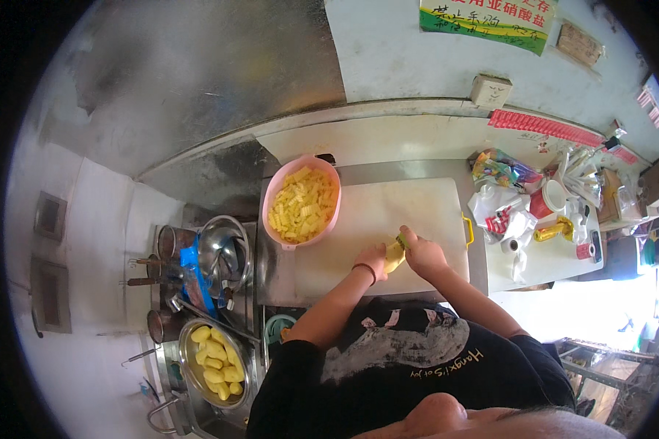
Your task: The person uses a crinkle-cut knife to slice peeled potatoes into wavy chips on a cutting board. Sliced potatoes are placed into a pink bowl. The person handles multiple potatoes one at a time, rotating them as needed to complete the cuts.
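Observation:
Over a large white cutting board (401,208), my left hand (372,260) grips a peeled yellow potato (394,259) from its left side. My right hand (425,255) is closed around a small tool with a green part (401,240), held against the potato's upper end. Fingers hide most of this tool, so its exact kind is unclear. At the board's left end, a pink plastic basin (268,219) holds a heap of crinkle-cut potato pieces (303,206).
A steel bowl (183,351) of whole peeled potatoes (214,365) sits by the sink at lower left. Behind it is another steel bowl (206,236). A yellow handle (468,230) juts from the board's right edge. Plastic bags (494,206) and a red-and-white tub (547,198) crowd the right counter.

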A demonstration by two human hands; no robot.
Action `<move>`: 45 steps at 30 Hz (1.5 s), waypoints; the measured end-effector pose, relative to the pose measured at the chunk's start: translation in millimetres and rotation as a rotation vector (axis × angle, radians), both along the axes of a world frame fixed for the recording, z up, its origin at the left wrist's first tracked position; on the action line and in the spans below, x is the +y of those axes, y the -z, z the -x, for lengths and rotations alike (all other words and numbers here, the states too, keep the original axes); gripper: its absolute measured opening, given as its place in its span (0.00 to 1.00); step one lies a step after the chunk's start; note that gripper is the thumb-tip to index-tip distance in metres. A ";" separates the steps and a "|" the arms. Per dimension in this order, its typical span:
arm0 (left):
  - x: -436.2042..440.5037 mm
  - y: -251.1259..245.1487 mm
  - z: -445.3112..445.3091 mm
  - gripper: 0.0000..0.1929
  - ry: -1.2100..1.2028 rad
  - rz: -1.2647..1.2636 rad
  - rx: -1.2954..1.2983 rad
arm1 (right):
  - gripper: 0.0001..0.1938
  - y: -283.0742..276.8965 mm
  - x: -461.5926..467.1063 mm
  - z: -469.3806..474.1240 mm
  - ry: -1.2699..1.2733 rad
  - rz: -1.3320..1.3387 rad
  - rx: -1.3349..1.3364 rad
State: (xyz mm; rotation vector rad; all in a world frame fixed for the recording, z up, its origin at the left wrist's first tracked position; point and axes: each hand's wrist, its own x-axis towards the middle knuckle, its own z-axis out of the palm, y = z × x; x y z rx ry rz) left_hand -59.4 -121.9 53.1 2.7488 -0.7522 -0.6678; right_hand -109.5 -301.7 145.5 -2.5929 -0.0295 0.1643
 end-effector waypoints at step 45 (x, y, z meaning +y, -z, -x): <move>-3.2 -12.6 -16.1 0.35 -0.006 -0.108 0.181 | 0.22 -7.8 19.9 9.4 0.024 -0.013 0.045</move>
